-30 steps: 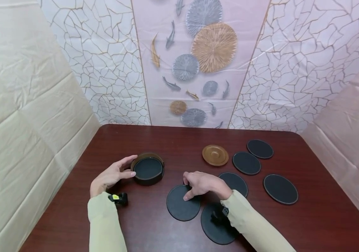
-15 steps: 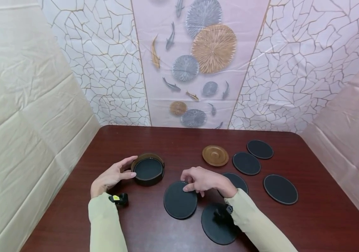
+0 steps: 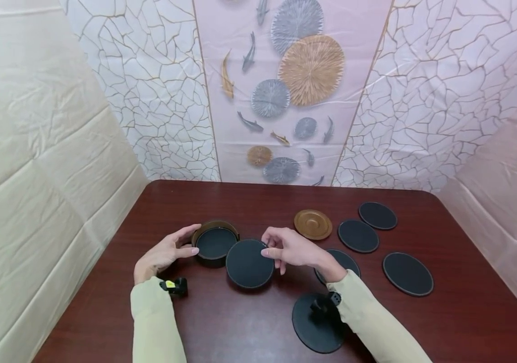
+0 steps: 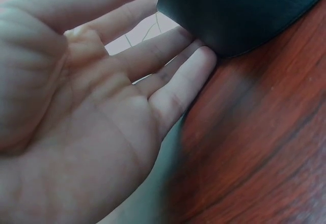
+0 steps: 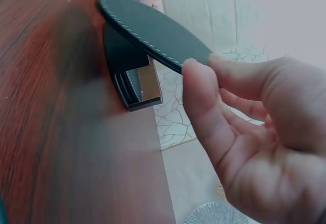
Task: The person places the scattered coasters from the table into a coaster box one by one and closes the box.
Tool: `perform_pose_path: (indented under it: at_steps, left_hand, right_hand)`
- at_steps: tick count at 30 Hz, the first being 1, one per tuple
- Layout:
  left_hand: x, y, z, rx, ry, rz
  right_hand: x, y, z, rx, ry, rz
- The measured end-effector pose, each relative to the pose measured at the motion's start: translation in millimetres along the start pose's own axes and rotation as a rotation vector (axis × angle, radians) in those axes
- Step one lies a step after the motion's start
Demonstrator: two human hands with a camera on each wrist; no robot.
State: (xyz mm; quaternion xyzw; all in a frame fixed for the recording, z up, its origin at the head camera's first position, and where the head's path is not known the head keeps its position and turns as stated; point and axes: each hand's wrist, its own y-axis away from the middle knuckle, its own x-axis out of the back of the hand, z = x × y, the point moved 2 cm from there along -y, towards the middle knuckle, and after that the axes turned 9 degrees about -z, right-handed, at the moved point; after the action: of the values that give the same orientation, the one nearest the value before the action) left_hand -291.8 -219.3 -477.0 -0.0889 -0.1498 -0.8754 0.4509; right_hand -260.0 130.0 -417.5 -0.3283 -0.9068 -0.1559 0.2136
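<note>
My right hand pinches a round black leather coaster by its right edge between thumb and fingers. White stitching runs along the coaster's rim in the right wrist view, where it is tilted above the table. My left hand rests against the left side of a round holder, black outside and brown inside, with a black disc visible in it. In the left wrist view the fingertips touch the holder's dark wall, the fingers mostly straight. The held coaster overlaps the holder's right front edge in the head view. A cutout shows in the holder's side.
On the right of the dark red table lie several more black coasters, one farthest right and another under the right forearm. A brown round lid with a raised centre lies behind my right hand. Patterned cloth hangs behind the table.
My right hand has lifted the coaster from the table and carried it away from me, up to the holder's front right. The left hand and holder stay in place.
</note>
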Motion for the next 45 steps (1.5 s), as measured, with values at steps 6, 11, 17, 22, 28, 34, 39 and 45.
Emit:
perform_pose_path:
  at_steps: [6, 11, 17, 22, 28, 34, 39, 45]
  left_hand:
    - [0.4, -0.8, 0.5, 0.001, -0.006, -0.005]
    - [0.4, -0.4, 0.1, 0.0, 0.009, -0.007]
    - [0.0, 0.0, 0.7, -0.001, 0.013, -0.006]
    - [-0.9, 0.9, 1.0, 0.01, 0.014, -0.006]
    - [-0.5, 0.3, 0.8, 0.012, 0.016, -0.006]
    - [0.7, -0.6, 1.2, 0.007, 0.013, -0.004]
    - [0.9, -0.1, 1.8, 0.003, 0.027, -0.006]
    - [-0.5, 0.1, 3.0, -0.013, 0.026, -0.015]
  right_hand:
    - [0.6, -2.9, -3.2, 0.038, -0.049, 0.062]
    - [-0.4, -8.1, -6.2, 0.063, -0.068, 0.091]
    - [0.8, -17.3, -10.9, 0.086, -0.056, 0.158]
    - [-1.9, -26.9, -17.4, 0.09, -0.051, 0.236]
    - [-7.2, -38.4, -24.3, 0.071, -0.084, 0.322]
    - [-7.3, -54.9, -26.1, 0.059, -0.122, 0.398]
    - [-10.3, -67.2, -23.7, 0.045, -0.148, 0.392]
    - [-17.3, -75.7, -17.7, 0.03, -0.175, 0.376]
